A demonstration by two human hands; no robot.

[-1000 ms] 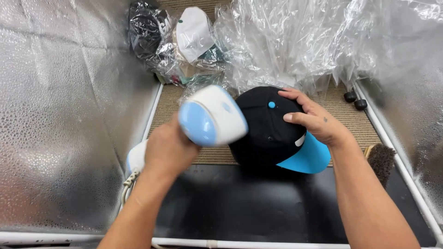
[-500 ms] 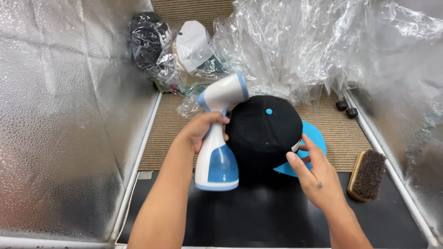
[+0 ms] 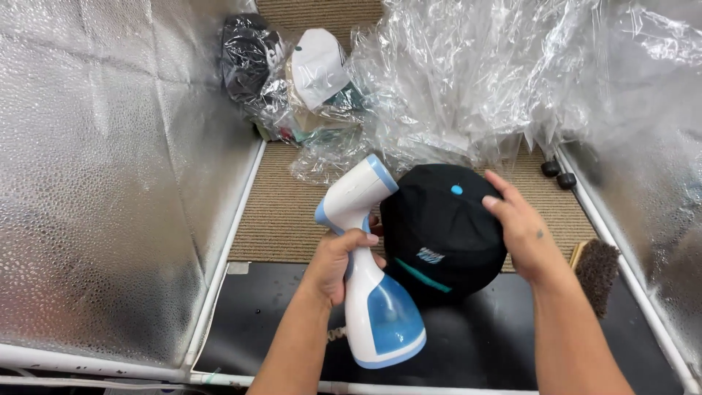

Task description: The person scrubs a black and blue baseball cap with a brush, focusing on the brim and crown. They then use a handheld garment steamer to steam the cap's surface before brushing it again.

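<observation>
Silver foil walls (image 3: 102, 190) close in the left and right of the frame, and a heap of crumpled clear plastic wrap (image 3: 497, 80) fills the upper right. A woven tan mat (image 3: 281, 208) runs down the middle, meeting a black pad (image 3: 482, 344) along the bottom.

At centre sits the black cap (image 3: 439, 227), its crown turned up toward the camera, a small blue button on top and blue stitching on its lower side. The right hand (image 3: 523, 230) lies over the cap's right side — fingers curved and spread against the crown, holding it. Just left of the cap, the left hand (image 3: 336, 263) is wrapped tightly round the neck of a white and blue handheld steamer (image 3: 369, 281); its head points at the cap's left edge and its blue tank hangs toward the bottom of the frame.

In the upper left centre lie two bagged caps — one dark (image 3: 245, 58), one white (image 3: 318, 69). A bristle brush (image 3: 596, 271) rests at the right edge, with two small black knobs (image 3: 557, 174) above it.
</observation>
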